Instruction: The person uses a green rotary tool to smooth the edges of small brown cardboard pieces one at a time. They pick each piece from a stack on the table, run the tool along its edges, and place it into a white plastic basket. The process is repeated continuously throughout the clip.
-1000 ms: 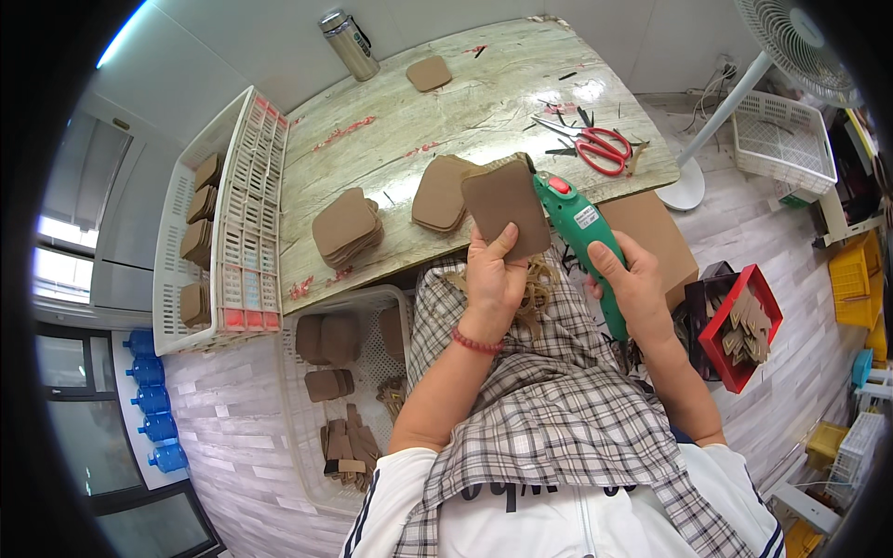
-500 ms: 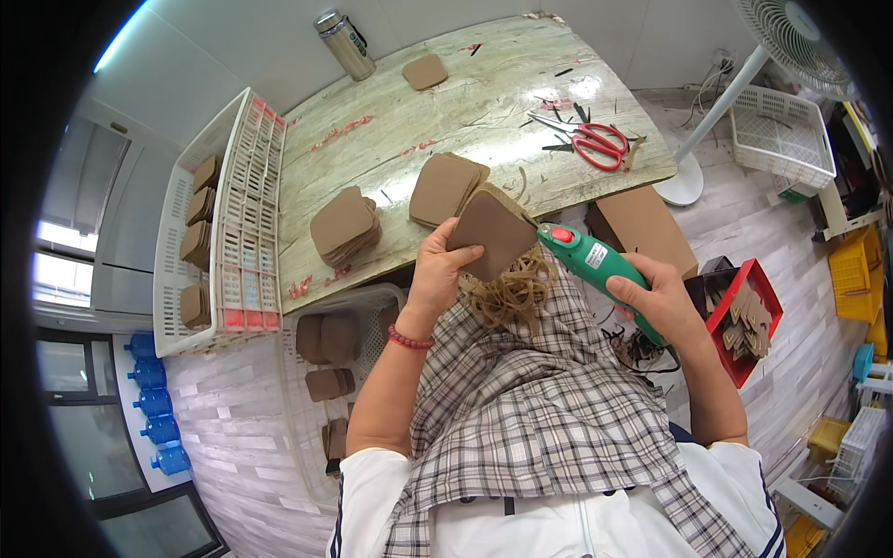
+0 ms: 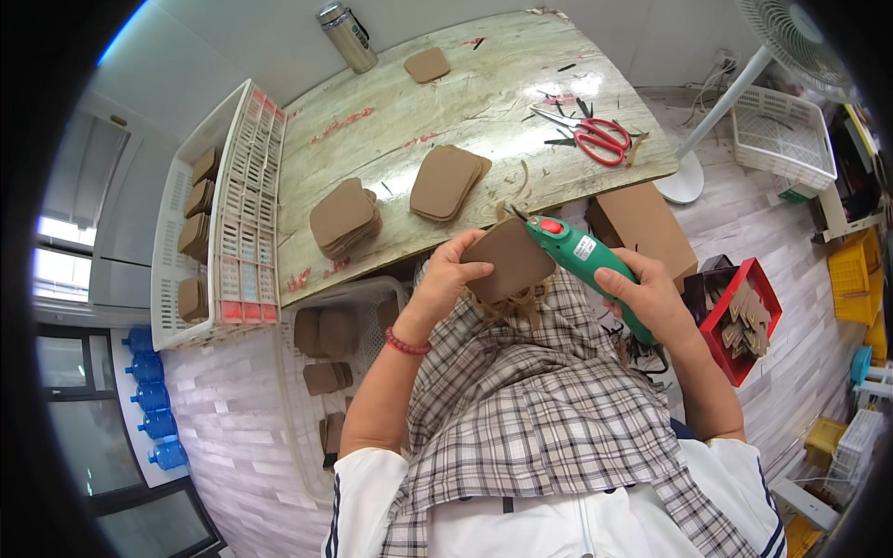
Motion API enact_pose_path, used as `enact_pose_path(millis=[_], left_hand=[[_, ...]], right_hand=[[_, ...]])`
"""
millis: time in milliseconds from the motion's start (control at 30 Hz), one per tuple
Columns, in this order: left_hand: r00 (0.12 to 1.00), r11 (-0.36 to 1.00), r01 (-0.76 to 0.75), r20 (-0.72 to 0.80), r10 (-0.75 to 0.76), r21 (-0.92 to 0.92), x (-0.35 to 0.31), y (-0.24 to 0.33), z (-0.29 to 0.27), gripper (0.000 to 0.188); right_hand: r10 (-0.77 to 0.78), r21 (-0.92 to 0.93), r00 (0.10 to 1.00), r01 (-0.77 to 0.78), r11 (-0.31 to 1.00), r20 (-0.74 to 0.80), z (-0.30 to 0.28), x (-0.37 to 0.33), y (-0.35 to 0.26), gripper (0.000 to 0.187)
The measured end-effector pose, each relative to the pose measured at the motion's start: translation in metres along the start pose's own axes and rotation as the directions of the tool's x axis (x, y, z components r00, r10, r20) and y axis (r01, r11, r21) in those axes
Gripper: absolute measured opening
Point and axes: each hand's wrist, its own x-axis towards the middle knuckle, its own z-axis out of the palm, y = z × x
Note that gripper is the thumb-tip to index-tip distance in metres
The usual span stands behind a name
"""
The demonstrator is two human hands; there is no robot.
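Observation:
My left hand (image 3: pixel 445 281) pinches a brown rounded-square piece (image 3: pixel 510 262), thumb on top, over my lap at the table's near edge. My right hand (image 3: pixel 646 293) is wrapped round green electric scissors (image 3: pixel 590 263) with a red switch. Their dark tip meets the far upper edge of the piece, where a thin tan strip curls up. Curly tan trimmings (image 3: pixel 523 309) lie on the plaid apron below, partly hidden by the piece. Two stacks of similar brown pieces, a left one (image 3: pixel 342 219) and a right one (image 3: pixel 446 184), rest on the table just beyond my left hand.
Red-handled scissors (image 3: pixel 600 139) lie among dark scraps on the table (image 3: pixel 400 112). A steel flask (image 3: pixel 348 39) and a single brown piece (image 3: pixel 427 65) are farther back. A white crate (image 3: pixel 246 223) flanks the table at left. At right are a red box (image 3: pixel 739 321) of scraps and a fan (image 3: pixel 791 37).
The held piece has been turned and shifted slightly right, and the electric scissors have moved a little up and left to its far edge. More of the right stack is uncovered.

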Motion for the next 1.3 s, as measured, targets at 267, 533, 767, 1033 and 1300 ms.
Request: enact_pose_path(millis=[267, 533, 767, 1033, 1300], left_hand=[[0.967, 0.988, -0.147, -0.2, 0.155, 0.056, -0.005, 0.011, -0.027, 0.024], [0.971, 0.989, -0.146, -0.192, 0.14, -0.022, -0.008, 0.014, -0.032, 0.02], [0.982, 0.994, -0.095, -0.159, 0.102, 0.051, -0.008, 0.014, -0.027, 0.019], [1.0, 0.997, -0.007, -0.023, 0.009, 0.083, -0.007, 0.017, -0.018, 0.022], [0.995, 0.987, 0.082, 0.052, -0.089, 0.137, -0.007, 0.027, -0.014, 0.026]], right_hand=[[0.072, 0.008, 0.992, -0.073, 0.997, 0.101, -0.011, -0.002, 0.002, 0.037], [0.094, -0.008, 0.982, -0.094, 0.996, 0.164, -0.008, -0.001, 0.003, 0.036], [0.1, -0.065, 0.979, -0.09, 0.994, 0.179, -0.008, -0.003, 0.004, 0.036], [0.109, -0.109, 0.976, -0.089, 0.99, 0.19, -0.003, 0.0, 0.004, 0.038], [0.089, -0.1, 0.971, -0.068, 0.993, 0.22, 0.005, 0.006, -0.002, 0.039]])
